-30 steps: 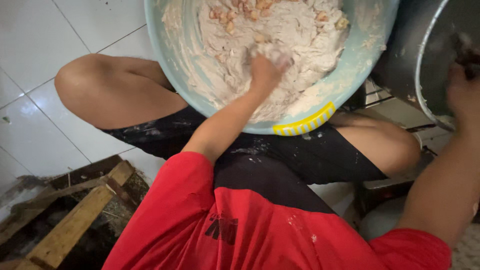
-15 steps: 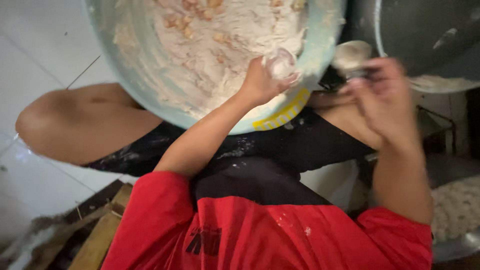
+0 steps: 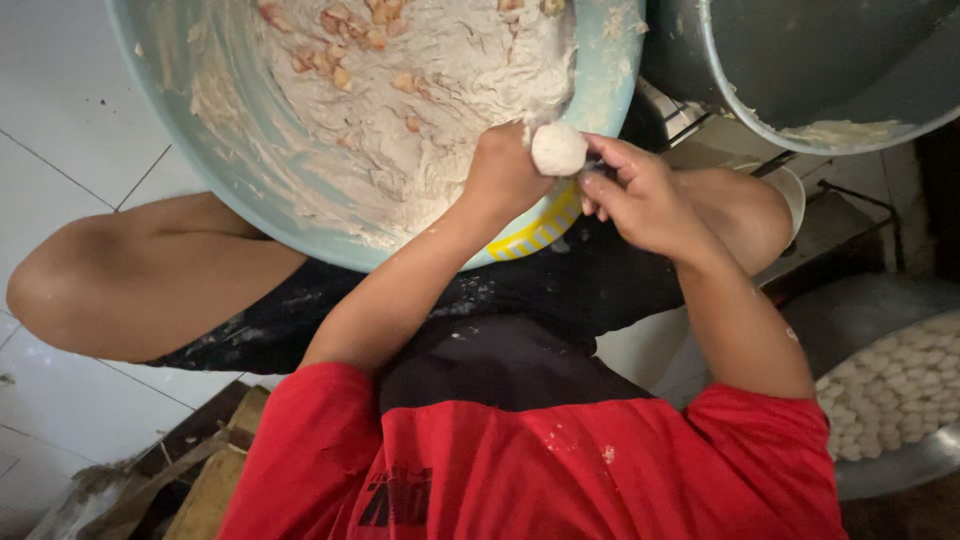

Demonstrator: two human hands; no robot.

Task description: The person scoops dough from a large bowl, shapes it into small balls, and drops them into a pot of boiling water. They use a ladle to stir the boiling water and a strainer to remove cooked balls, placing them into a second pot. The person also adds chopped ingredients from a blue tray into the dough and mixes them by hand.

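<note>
A round, pale dough ball (image 3: 558,149) sits at the upper middle of the frame, just over the near rim of a large light-blue basin (image 3: 200,150). The left hand (image 3: 505,170) squeezes it up out of its fist, its grip closed around the dough below the ball. The right hand (image 3: 640,195) meets it from the right; its grip is narrow, pinched on something small and dark at the ball's side, too hidden to name, and its fingertips (image 3: 600,150) touch the ball.

The basin fills the upper left and centre of the frame and holds a sticky whitish dough mix (image 3: 420,90) studded with small orange-pink bits. A yellow patch marks the basin's outer wall just below the hands. The basin rests against the person's bare knees and dark flour-dusted shorts (image 3: 560,290); a red shirt (image 3: 540,460) takes up the bottom of the frame.

At the upper right stands a big grey metal pot (image 3: 820,70) with dough smeared along its rim. At the lower right a metal tray (image 3: 900,465) carries rows of finished white balls (image 3: 895,385). White floor tiles (image 3: 70,120) show at the left, and wooden slats (image 3: 200,480) at the lower left.
</note>
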